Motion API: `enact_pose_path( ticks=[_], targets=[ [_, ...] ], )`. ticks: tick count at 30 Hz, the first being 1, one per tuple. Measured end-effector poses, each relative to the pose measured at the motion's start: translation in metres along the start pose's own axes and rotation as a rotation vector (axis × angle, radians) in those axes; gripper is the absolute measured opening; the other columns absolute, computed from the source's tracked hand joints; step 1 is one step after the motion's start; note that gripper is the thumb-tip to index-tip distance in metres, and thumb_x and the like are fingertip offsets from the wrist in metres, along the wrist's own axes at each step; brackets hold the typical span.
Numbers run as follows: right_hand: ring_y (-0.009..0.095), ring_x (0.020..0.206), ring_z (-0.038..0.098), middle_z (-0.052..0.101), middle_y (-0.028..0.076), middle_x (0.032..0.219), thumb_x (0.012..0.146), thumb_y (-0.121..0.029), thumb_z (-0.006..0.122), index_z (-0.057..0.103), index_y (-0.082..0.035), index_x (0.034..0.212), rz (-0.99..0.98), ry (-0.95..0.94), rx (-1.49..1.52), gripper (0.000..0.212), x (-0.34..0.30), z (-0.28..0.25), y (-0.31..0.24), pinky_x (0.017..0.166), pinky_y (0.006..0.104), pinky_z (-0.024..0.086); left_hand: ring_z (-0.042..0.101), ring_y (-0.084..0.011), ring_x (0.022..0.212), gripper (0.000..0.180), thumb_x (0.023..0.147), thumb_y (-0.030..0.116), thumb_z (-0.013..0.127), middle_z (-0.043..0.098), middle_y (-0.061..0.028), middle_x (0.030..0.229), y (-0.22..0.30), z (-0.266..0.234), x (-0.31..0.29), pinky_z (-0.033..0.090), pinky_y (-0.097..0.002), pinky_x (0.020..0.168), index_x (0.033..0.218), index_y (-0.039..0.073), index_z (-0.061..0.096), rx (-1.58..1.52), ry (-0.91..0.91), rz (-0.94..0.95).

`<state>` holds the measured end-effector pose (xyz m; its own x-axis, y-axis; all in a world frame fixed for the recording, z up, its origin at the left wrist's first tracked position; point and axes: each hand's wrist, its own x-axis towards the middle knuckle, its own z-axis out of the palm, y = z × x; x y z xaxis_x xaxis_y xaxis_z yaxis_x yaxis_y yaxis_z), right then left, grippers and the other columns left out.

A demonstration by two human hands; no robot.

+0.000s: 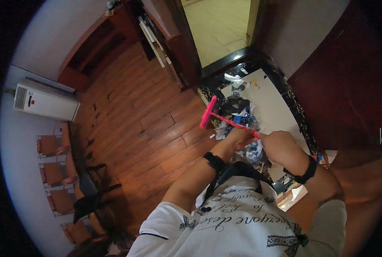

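A pink T-shaped tool (208,112), like a small squeegee or broom head on a thin pink handle, is held out in front of me, its head toward the left. My left hand (243,138) is closed around the handle. Beside it, to the right, my right hand (281,144) is curled at the handle's near end, its fingers mostly turned away from view. Under the handle and hands lies a heap of litter (242,113), with crumpled plastic, paper scraps and blue and dark bits. It covers part of a pale floor tile (274,103) with a dark patterned border.
Brown plank flooring (156,128) spreads to the left. A doorway (221,30) with a pale floor beyond is ahead. A dark red door or panel (349,85) stands at the right. Several brown chairs (53,173), a white air conditioner (45,100) and a wooden counter (92,51) are at left.
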<state>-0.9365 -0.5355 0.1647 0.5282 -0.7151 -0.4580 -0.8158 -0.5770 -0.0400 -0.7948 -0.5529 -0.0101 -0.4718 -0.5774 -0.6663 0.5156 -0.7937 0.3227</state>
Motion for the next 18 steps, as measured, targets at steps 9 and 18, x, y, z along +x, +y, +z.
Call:
enact_pose_path(
  ticks=[9,18],
  targets=[
    [0.031,0.07,0.064,0.065,0.014,0.076,0.08,-0.011,0.05,0.055,-0.006,0.116,-0.07,0.013,0.132,0.037,0.057,0.058,-0.034,0.059,0.0421,0.049,0.062,-0.0247,0.086,0.016,0.092,0.01,0.047,0.061,-0.0158,0.093,0.001,-0.071,0.005,0.055,-0.0327,0.074,0.093,-0.003,0.056,0.071,0.29,0.018],
    [0.033,0.071,0.064,0.064,0.017,0.076,0.084,-0.014,0.047,0.058,-0.001,0.099,-0.038,0.058,0.305,0.023,0.051,0.115,-0.041,0.06,0.044,0.049,0.06,-0.0199,0.086,0.021,0.09,0.016,0.055,0.061,-0.0125,0.093,-0.051,-0.116,0.018,0.054,-0.027,0.074,0.089,-0.005,0.057,0.59,0.061,0.245]
  ],
)
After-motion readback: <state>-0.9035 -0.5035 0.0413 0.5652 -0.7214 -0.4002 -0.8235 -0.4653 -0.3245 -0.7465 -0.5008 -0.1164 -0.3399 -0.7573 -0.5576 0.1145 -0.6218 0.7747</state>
